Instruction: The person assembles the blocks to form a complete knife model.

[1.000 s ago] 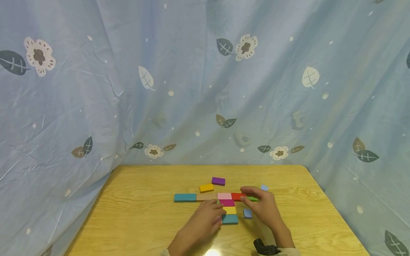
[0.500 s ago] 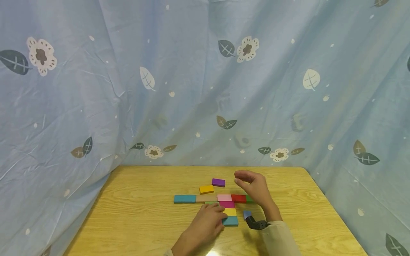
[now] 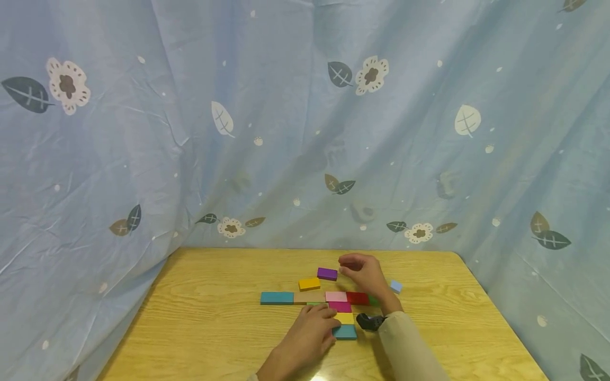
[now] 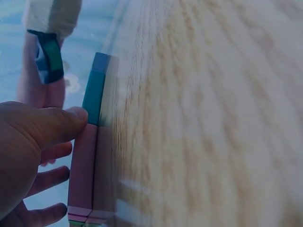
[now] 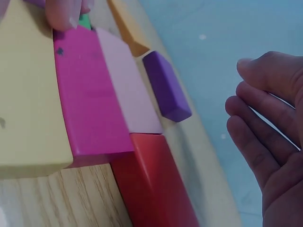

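My left hand lies over the left part of a flat group of coloured wooden blocks. Its thumb touches the side near where a pink block meets a teal block; the other fingers are spread. Yellow, magenta and light pink blocks show beside it, some partly hidden. My right hand hovers just right of a purple block, loosely bent and holding nothing. In the right wrist view a gap separates the fingers from the purple block.
A blue block, a tan block and a red block form a row with the light pink one. An orange-yellow block lies behind it. A light blue block sits to the right. Behind the table hangs a curtain.
My right hand has left the red and green blocks, moving back and then left toward the purple block. The left hand stays almost in place on the blocks.
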### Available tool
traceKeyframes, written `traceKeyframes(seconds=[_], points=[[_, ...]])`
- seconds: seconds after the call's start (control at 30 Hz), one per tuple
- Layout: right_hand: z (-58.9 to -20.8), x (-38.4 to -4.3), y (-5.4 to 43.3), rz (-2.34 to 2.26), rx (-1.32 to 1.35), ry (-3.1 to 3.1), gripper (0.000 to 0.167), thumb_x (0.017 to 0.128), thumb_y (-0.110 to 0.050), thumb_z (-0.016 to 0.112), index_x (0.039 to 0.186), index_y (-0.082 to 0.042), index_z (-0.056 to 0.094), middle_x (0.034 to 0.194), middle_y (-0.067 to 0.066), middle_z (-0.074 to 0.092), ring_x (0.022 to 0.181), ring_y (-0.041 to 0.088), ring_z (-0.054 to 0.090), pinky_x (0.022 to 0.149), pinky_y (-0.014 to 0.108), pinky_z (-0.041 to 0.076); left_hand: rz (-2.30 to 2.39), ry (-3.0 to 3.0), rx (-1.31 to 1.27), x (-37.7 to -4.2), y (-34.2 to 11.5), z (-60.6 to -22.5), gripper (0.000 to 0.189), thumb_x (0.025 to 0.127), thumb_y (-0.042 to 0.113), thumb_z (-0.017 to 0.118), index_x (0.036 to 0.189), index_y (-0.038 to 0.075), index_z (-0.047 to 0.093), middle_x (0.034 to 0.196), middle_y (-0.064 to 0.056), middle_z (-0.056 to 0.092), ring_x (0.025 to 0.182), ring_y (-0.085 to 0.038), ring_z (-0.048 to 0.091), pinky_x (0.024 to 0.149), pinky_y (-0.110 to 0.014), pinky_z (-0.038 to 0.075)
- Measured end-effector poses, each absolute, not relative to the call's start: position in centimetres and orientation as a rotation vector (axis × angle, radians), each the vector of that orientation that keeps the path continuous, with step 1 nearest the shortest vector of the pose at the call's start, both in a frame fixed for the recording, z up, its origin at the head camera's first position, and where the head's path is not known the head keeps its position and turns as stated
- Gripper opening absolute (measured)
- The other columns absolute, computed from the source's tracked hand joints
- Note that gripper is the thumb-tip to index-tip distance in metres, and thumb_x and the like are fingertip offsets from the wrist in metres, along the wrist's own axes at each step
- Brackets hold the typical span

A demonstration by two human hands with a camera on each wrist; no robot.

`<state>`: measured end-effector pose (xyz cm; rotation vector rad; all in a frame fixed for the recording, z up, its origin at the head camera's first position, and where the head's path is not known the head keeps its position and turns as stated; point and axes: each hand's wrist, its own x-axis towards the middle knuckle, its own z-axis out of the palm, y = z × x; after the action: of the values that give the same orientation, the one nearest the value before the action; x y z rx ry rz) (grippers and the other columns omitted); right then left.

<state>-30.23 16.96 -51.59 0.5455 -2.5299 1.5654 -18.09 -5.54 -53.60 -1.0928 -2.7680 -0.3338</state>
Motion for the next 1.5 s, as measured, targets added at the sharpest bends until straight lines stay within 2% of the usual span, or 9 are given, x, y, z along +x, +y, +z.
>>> traceKeyframes(seconds=[0.27, 0.73, 1.1, 1.5], points=[[-52.4, -31.3, 16.3, 1.544, 0.528, -2.613, 0.031, 0.098, -0.005, 0.081, 0.128, 0.003, 0.077, 0.127, 0.023, 0.078, 0.11, 0.03, 0.08, 0.101, 0.04, 0.066, -0.294, -2.761, -1.103, -18.2, -5.6, -53.7, 0.023, 0.102, 0.033, 0.079, 0.125, 0.031, 0.081, 0.142, 0.009, 0.073, 0.14, -0.019, 0.063, 0.111, -0.05, 0.058], [-53.8, -32.0, 15.7, 1.495, 0.607, -2.684, 0.036, 0.094, 0.0, 0.083, 0.129, 0.005, 0.076, 0.126, 0.02, 0.079, 0.114, 0.036, 0.079, 0.102, 0.05, 0.065, -0.334, -2.815, -1.074, -18.1, -5.3, -53.6, 0.025, 0.103, 0.03, 0.076, 0.128, 0.025, 0.079, 0.141, 0.01, 0.074, 0.141, -0.02, 0.064, 0.113, -0.05, 0.056], [-54.1, -31.9, 15.6, 1.424, 0.58, -2.726, 0.033, 0.096, 0.002, 0.079, 0.128, 0.0, 0.078, 0.125, 0.015, 0.081, 0.114, 0.032, 0.079, 0.101, 0.049, 0.066, -0.345, -2.749, -1.057, -17.9, -5.5, -53.7, 0.024, 0.101, 0.029, 0.079, 0.124, 0.024, 0.081, 0.143, 0.004, 0.072, 0.137, -0.018, 0.065, 0.109, -0.047, 0.058], [-54.1, -31.8, 15.6, 1.374, 0.563, -2.721, 0.033, 0.094, -0.001, 0.082, 0.127, 0.0, 0.079, 0.122, 0.012, 0.081, 0.111, 0.03, 0.08, 0.101, 0.048, 0.066, -0.357, -2.719, -1.059, -17.8, -5.6, -53.6, 0.023, 0.101, 0.027, 0.078, 0.123, 0.023, 0.08, 0.139, 0.004, 0.074, 0.136, -0.019, 0.065, 0.109, -0.049, 0.058]])
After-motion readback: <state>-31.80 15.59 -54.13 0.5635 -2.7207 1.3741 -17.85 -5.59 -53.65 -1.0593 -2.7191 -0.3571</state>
